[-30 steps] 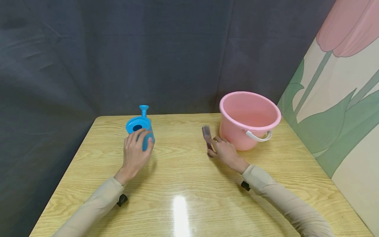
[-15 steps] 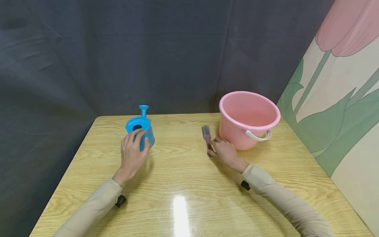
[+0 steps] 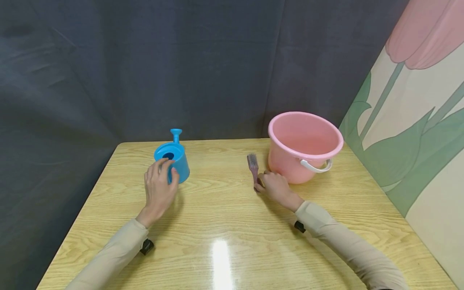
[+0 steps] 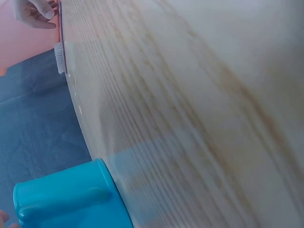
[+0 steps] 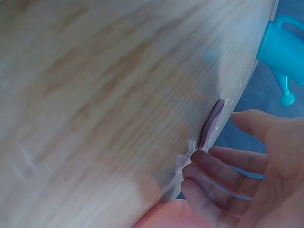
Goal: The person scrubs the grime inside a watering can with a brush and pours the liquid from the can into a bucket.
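Observation:
A blue watering can (image 3: 180,163) stands upright at the back left of the table, spout pointing away. My left hand (image 3: 158,191) hovers at its near side with fingers loosely bent, the fingertips overlapping its body in the head view. In the left wrist view, a gap shows most of the can (image 4: 71,202) uncovered. A purple-handled brush (image 3: 253,163) lies right of the middle. Beside its handle is my right hand (image 3: 276,187); in the right wrist view the thumb and relaxed fingers (image 5: 228,178) spread near the brush handle (image 5: 211,124), not closed round it.
A pink bucket (image 3: 278,163) with a white handle (image 3: 316,168) stands just behind and right of my right hand. A dark curtain (image 3: 217,72) hangs along the table's back edge. A wall with painted tulips (image 3: 427,133) borders the right side.
My left hand has drawn back a little toward the left and nearer me, away from the watering can. My right forefinger has pulled in slightly from the brush. The can, brush and bucket stay put.

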The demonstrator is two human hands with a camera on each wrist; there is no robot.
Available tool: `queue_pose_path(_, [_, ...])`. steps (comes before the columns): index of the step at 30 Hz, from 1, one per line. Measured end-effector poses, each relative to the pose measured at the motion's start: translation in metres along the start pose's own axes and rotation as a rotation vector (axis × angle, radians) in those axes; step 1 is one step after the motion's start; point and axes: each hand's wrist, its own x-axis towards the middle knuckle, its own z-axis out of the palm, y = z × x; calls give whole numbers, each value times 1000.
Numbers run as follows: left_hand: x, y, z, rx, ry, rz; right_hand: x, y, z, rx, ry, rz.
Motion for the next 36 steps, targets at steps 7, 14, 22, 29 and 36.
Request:
queue_pose_path(7, [-1, -5, 0, 4, 10, -26, 3, -1, -1, 5, -30, 25])
queue_pose_path(14, [-2, -5, -2, -8, -16, -86, 4, -1, 1, -6, -75, 54])
queue_pose_path(22, [-2, -5, -5, -15, -47, -154, 8, -4, 4, -31, -91, 83])
queue_pose_path(29, [-1, -6, -5, -18, -62, -181, 11, -5, 4, -61, -120, 108])
queue_pose_path(36, [-1, -9, -6, -29, -78, -212, 13, -3, 3, -66, -192, 145])
